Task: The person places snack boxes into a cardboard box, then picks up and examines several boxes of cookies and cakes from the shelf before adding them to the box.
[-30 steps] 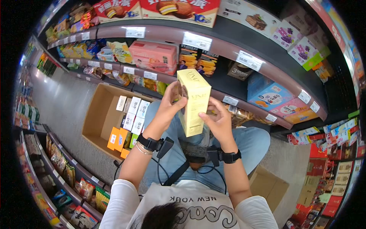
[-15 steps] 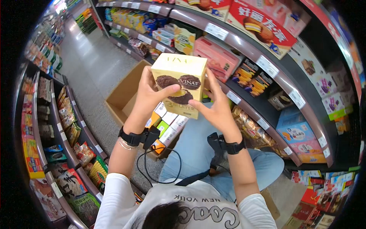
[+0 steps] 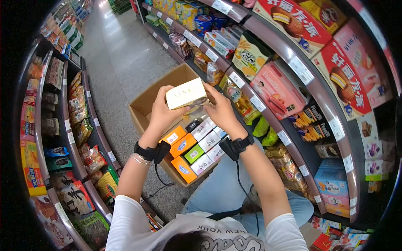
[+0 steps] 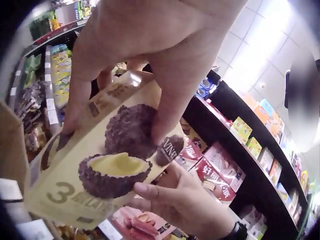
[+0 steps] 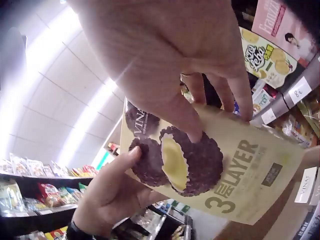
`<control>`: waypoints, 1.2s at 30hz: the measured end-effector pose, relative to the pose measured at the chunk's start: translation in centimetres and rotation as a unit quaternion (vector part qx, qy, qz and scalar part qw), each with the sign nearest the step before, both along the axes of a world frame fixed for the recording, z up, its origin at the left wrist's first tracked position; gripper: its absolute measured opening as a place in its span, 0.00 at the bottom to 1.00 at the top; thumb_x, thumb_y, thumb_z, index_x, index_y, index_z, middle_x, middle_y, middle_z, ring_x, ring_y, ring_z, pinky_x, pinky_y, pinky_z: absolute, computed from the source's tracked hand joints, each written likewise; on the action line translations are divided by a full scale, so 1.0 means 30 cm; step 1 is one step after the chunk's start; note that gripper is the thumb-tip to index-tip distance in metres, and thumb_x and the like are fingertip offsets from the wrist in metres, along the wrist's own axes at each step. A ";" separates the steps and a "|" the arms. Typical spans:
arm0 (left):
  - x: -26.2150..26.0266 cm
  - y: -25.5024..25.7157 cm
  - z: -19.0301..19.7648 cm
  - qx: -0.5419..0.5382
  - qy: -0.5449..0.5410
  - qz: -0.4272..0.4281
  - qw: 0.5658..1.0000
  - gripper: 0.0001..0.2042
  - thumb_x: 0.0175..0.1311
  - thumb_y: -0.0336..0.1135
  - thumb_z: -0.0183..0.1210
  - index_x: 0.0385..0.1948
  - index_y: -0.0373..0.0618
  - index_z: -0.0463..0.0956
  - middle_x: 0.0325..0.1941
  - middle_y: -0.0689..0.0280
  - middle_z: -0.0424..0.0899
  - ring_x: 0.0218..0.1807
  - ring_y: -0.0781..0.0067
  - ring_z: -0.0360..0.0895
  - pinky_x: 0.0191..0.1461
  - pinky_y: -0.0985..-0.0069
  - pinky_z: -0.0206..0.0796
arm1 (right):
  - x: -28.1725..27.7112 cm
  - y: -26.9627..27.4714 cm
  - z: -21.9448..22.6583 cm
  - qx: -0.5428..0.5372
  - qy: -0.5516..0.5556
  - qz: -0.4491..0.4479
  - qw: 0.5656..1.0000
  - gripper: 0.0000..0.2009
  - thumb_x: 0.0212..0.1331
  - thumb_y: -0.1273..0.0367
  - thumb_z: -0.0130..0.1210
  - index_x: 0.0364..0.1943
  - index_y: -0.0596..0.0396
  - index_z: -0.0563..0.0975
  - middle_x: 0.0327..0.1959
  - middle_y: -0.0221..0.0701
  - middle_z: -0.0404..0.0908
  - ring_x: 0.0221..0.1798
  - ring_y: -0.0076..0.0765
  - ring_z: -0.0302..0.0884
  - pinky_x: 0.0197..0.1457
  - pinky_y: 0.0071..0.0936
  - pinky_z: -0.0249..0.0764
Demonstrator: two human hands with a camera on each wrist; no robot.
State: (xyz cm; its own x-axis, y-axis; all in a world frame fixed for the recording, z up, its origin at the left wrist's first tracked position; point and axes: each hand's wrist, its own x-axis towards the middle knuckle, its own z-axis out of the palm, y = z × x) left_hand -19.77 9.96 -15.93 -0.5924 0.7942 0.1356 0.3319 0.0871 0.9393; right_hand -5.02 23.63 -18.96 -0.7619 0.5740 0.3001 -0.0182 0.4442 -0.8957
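A pale yellow cookie box (image 3: 186,93) marked VINA, with dark round cookies printed on its front, is held between both hands over a cardboard carton (image 3: 144,121). My left hand (image 3: 164,109) grips its left side, thumb across the printed face. On the opposite side my right hand (image 3: 221,109) holds it, thumb also on the front. Both wrist views show the box's face (image 4: 125,160) close up, with "3 LAYER" printed on it. Below, the carton contains orange boxes (image 3: 183,145), a green box (image 3: 194,154) and several white boxes (image 3: 202,164), partly hidden by the hands.
Shelves of snacks (image 3: 280,90) curve along the right, with price tags on their edges. Another shelf of bagged snacks (image 3: 79,104) runs along the left. Grey floor (image 3: 121,46) stretches up the aisle, and the person's bent legs (image 3: 226,180) lie beside the carton.
The box has been turned from its side to its printed front and carried left over the carton, top now facing the head camera. The head view has swung left. Both hands keep hold.
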 end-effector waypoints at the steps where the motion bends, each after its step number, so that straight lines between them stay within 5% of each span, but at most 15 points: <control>1: -0.022 0.015 -0.034 -0.008 0.029 0.027 0.999 0.28 0.40 0.28 0.71 0.46 0.42 0.66 0.43 0.63 0.78 0.48 0.73 0.76 0.52 0.74 0.69 | -0.039 0.013 -0.028 -0.030 -0.015 -0.002 0.999 0.30 0.48 0.80 0.55 0.61 0.53 0.65 0.54 0.46 0.74 0.57 0.49 0.71 0.60 0.35 0.66; 13: -0.235 0.174 -0.447 -0.037 0.121 0.147 0.981 0.31 0.35 0.31 0.72 0.45 0.43 0.67 0.42 0.56 0.77 0.46 0.55 0.75 0.49 0.64 0.69 | -0.360 0.147 -0.324 -0.143 -0.099 -0.043 0.984 0.25 0.49 0.68 0.62 0.54 0.58 0.71 0.49 0.45 0.77 0.47 0.42 0.75 0.53 0.36 0.69; 16: -0.257 0.194 -0.520 -0.070 0.137 0.149 0.977 0.30 0.36 0.33 0.72 0.46 0.44 0.68 0.42 0.54 0.78 0.45 0.53 0.76 0.48 0.64 0.70 | -0.403 0.193 -0.403 -0.105 -0.150 -0.026 0.983 0.23 0.50 0.68 0.62 0.52 0.59 0.72 0.47 0.42 0.78 0.43 0.40 0.77 0.49 0.34 0.72; 22: -0.282 0.254 -0.630 -0.131 0.151 0.155 0.967 0.30 0.39 0.35 0.72 0.47 0.45 0.66 0.42 0.51 0.79 0.45 0.50 0.77 0.45 0.62 0.71 | -0.464 0.230 -0.596 -0.175 -0.039 -0.039 0.983 0.21 0.50 0.72 0.59 0.50 0.61 0.72 0.47 0.42 0.77 0.43 0.38 0.78 0.46 0.30 0.73; 25: -0.286 0.292 -0.724 -0.174 0.131 0.157 0.963 0.31 0.37 0.34 0.71 0.47 0.45 0.65 0.42 0.50 0.77 0.44 0.46 0.76 0.45 0.59 0.71 | -0.471 0.242 -0.720 -0.171 -0.066 -0.049 0.982 0.22 0.53 0.76 0.56 0.55 0.60 0.68 0.49 0.35 0.73 0.43 0.26 0.75 0.41 0.22 0.72; 29: -0.292 0.325 -0.811 -0.196 0.083 0.148 0.966 0.31 0.37 0.32 0.70 0.46 0.44 0.63 0.41 0.48 0.76 0.43 0.44 0.76 0.44 0.57 0.71 | -0.459 0.276 -0.843 -0.165 -0.141 -0.056 0.975 0.25 0.53 0.76 0.56 0.58 0.60 0.66 0.44 0.33 0.74 0.40 0.24 0.74 0.39 0.21 0.71; 36: -0.284 0.372 -0.944 -0.163 0.058 0.160 0.972 0.29 0.39 0.30 0.68 0.45 0.42 0.63 0.41 0.46 0.75 0.44 0.42 0.76 0.45 0.57 0.70 | -0.432 0.270 -0.797 -0.332 -0.145 -0.033 0.932 0.29 0.55 0.73 0.55 0.63 0.63 0.60 0.42 0.35 0.76 0.40 0.24 0.74 0.42 0.21 0.70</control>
